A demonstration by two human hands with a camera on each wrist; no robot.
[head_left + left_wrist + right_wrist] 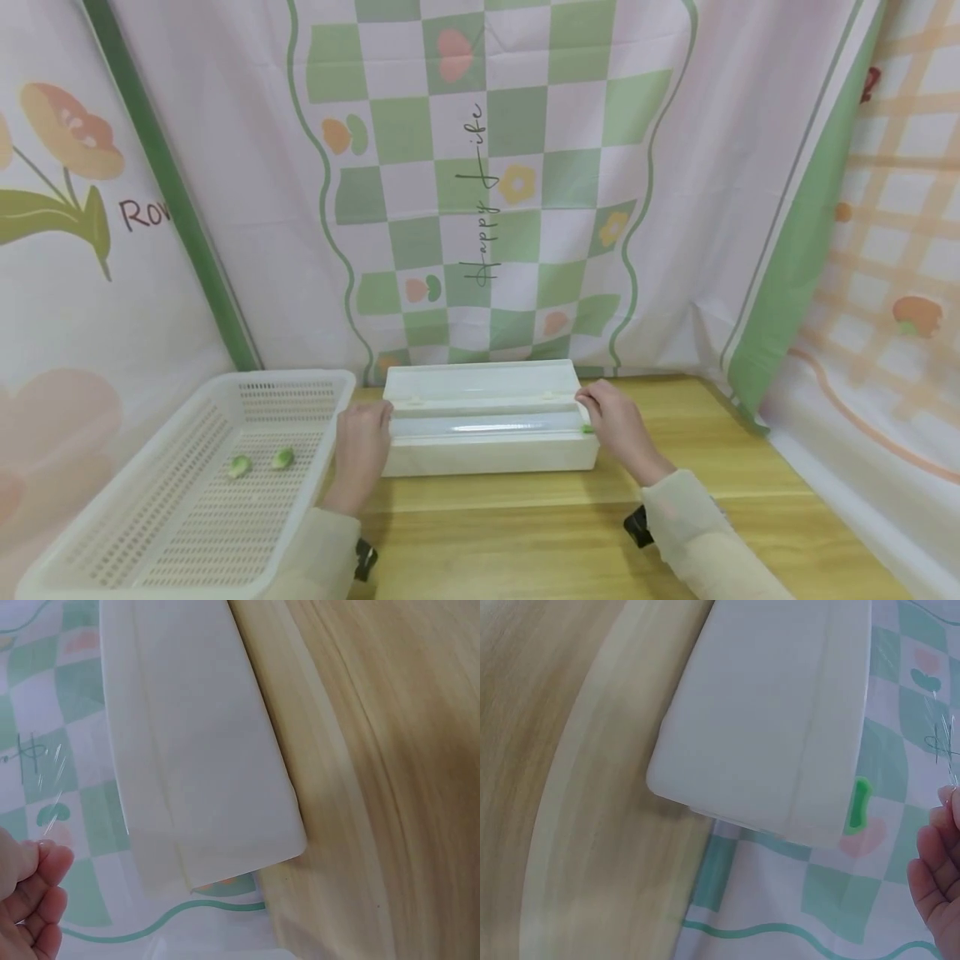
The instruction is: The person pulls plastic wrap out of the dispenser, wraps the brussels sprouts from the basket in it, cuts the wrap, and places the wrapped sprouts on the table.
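Note:
A white cling film dispenser (491, 458) lies on the table with its lid (480, 380) raised at the back. Shiny clear film (487, 427) shows across its opening. At the dispenser's left end, my left hand (362, 446) pinches a film edge between thumb and forefinger; the left wrist view shows the transparent film (52, 799) rising from those fingertips. My right hand (618, 427) is at the other end, where the right wrist view shows it pinching the film (943, 742) too. Near it is a green slider (859, 805) on the dispenser's edge.
On the left stands a white plastic basket (341, 392) with perforated walls. Two small green sprouts (240, 466) lie inside it. The wooden table (495, 542) extends in front of the dispenser, and a printed curtain (517, 250) hangs right behind.

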